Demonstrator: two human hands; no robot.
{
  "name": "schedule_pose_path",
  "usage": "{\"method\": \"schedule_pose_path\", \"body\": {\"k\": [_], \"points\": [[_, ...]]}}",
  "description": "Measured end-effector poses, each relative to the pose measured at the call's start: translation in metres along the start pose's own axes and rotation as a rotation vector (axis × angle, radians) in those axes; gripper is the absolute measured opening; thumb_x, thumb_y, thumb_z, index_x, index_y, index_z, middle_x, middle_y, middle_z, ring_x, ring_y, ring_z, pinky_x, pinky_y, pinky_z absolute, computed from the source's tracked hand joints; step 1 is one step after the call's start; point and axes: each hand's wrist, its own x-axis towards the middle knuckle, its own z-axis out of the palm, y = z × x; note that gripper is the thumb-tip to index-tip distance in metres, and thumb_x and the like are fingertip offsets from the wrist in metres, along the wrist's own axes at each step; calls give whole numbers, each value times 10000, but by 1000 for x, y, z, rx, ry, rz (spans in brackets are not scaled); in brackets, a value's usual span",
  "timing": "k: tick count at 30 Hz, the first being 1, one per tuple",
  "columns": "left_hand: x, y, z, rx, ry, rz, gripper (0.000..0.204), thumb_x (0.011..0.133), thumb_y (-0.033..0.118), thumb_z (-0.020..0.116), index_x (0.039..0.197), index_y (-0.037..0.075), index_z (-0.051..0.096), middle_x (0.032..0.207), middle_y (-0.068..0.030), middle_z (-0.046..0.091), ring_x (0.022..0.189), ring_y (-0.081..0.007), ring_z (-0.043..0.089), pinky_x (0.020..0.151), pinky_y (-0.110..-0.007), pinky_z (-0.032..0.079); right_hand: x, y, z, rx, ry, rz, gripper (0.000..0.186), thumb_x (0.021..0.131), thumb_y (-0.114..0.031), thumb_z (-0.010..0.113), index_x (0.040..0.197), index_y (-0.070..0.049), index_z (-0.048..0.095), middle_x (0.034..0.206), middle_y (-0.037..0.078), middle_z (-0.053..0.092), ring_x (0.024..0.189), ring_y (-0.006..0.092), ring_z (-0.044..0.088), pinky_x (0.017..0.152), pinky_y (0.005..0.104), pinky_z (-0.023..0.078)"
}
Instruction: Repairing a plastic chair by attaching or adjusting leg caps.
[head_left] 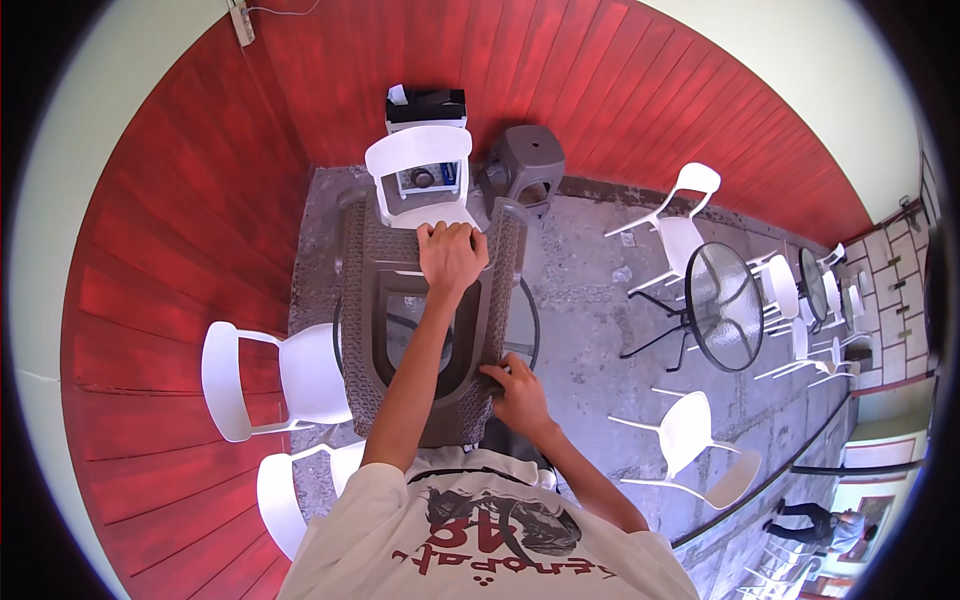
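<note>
A brown, woven-textured plastic furniture piece [365, 360], with long sides and an open middle, lies over a round glass table [527, 320] directly in front of me. My left hand [452, 255] has its fingers curled over the far crossbar of the brown piece, beside a white chair [418, 143]. Lower down, my right hand [514, 392] grips the right side of the same piece, thumb and fingers at its edge. Part of the glass table is hidden underneath.
White chairs [230, 380] stand left, others [685, 440] right, around more glass tables [725, 300]. A dark stool [525, 160] and a small shelf unit [425, 105] are by the red wall [640, 90]. A person [810, 525] is at the far lower right.
</note>
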Motion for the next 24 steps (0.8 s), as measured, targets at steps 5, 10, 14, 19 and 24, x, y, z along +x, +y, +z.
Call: {"method": "schedule_pose_path", "body": {"k": [5,10,14,19,24], "points": [[-1,-5,-1,27,-39,-22,259,870,210,628,654,72,668,693,-72,674,714,-261,610,847,-422,386,25,5,-20,149,-134,57,461,703,63,620,1131,-69,727,1006,155,618,934,390,665,788,484,556],[4,-8,-4,-7,6,-16,255,871,207,635,657,71,662,700,-70,675,714,-265,613,833,-431,391,75,20,-19,71,135,63,421,732,55,660,1136,-40,728,951,175,632,867,386,664,770,450,541],[2,-21,-8,13,-2,-64,256,865,208,634,643,82,648,692,-68,671,720,-257,615,836,-430,392,25,2,8,61,57,31,473,718,54,676,1178,-51,713,1004,169,614,844,391,661,744,461,548],[1,-17,-4,-44,12,-47,248,855,231,645,661,80,678,704,-72,688,716,-251,611,849,-417,390,-52,-29,23,146,-193,36,485,720,11,735,1199,-56,697,1053,164,590,856,397,659,745,476,560],[1,-19,2,-37,-1,-34,258,857,237,646,656,79,687,695,-74,686,723,-245,613,859,-411,388,-36,-33,18,240,-271,31,445,750,5,718,1192,-47,702,993,166,603,838,392,661,739,471,555]]}}
